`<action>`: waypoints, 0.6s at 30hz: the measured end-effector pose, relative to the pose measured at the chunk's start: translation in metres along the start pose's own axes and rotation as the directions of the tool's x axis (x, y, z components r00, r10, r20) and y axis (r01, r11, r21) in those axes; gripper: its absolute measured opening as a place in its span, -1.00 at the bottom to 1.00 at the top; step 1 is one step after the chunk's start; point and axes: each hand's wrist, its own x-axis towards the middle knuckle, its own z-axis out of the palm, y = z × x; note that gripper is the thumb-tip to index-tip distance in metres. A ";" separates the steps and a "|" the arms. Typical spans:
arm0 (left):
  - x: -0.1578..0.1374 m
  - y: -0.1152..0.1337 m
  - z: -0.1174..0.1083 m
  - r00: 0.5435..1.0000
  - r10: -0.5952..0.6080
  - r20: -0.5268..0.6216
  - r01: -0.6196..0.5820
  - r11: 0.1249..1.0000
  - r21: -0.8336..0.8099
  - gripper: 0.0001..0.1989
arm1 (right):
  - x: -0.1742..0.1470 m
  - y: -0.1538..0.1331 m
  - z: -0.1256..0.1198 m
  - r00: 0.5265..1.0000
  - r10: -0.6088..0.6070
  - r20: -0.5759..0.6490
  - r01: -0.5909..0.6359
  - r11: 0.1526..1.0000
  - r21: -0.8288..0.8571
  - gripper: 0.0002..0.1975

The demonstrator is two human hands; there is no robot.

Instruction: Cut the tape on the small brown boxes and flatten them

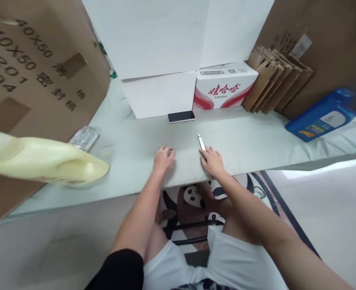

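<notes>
My left hand (163, 159) rests on the pale cloth-covered table (129, 161). Its fingers are loosely bent, with a gap at the thumb and nothing seen in them. A slim white pen-shaped tool (201, 141) lies to the right, its narrow tip pointing away from me. The near end of that tool is under my right hand (212, 160), whose thumb and fingers close over it and hide part of it. Beyond both hands, a phone (181, 117) with a dark screen lies flat before a white panel (162, 94).
A red-and-white carton (224, 88) and folded cardboard pieces (274, 80) stand at the back. To the right leans a blue bottle (319, 117). On the left are a pale yellow jug (51, 159), a silvery packet (85, 137) and a large cardboard box (45, 80).
</notes>
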 end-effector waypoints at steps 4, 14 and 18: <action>-0.030 0.006 0.008 0.995 0.090 0.054 -0.101 0.957 0.270 -0.66 | -0.022 -0.003 0.005 0.997 -0.055 -0.058 0.055 0.998 -0.008 -0.55; -0.048 0.007 0.017 0.987 0.112 0.111 -0.157 0.772 0.616 -0.50 | -0.015 0.014 -0.028 0.993 -0.085 0.082 0.080 0.995 0.068 -0.66; -0.048 0.009 0.019 0.989 0.108 0.100 -0.147 0.769 0.622 -0.50 | -0.014 0.029 -0.041 0.987 0.000 0.161 -0.030 0.983 0.182 -0.50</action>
